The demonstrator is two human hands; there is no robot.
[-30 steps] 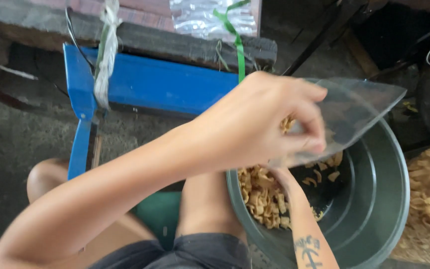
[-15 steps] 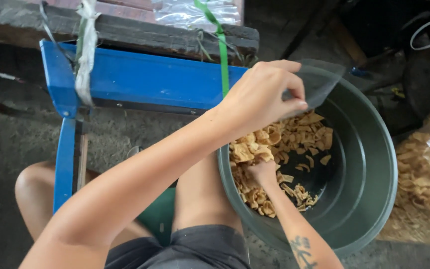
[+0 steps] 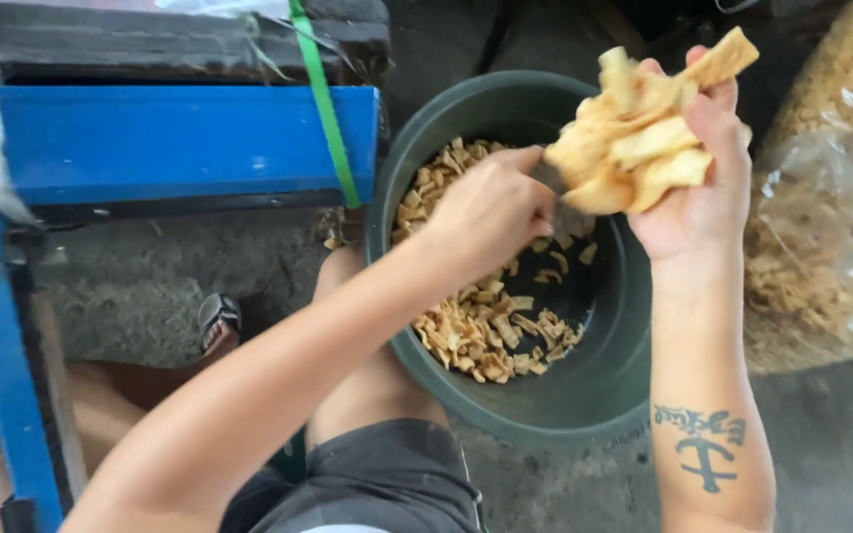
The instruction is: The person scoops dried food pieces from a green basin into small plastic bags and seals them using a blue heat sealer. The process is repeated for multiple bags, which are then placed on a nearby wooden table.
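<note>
The right hand is raised above the far right rim of the dark green basin, its fingers clamped around a heaped handful of pale fried chips. The chips bulge out over the thumb and fingertips, and the topmost piece juts past the hand, away from the basin. This handful hangs clear of the basin's contents, above its rim and not touching it.

The left hand reaches across into the basin from its near left side, fingers curled together over the loose chips that lie heaped along the basin's left inner wall and floor. Whether it pinches anything cannot be told; something thin and clear, blurred, shows just at its fingertips.

Left of the basin stands a blue metal frame, with a green strap running down its front edge just beside the basin's rim. Right of the basin lies a clear plastic bag filled with more of the same chips. Below the basin's near left rim the person's bent knee and dark shorts show.
</note>
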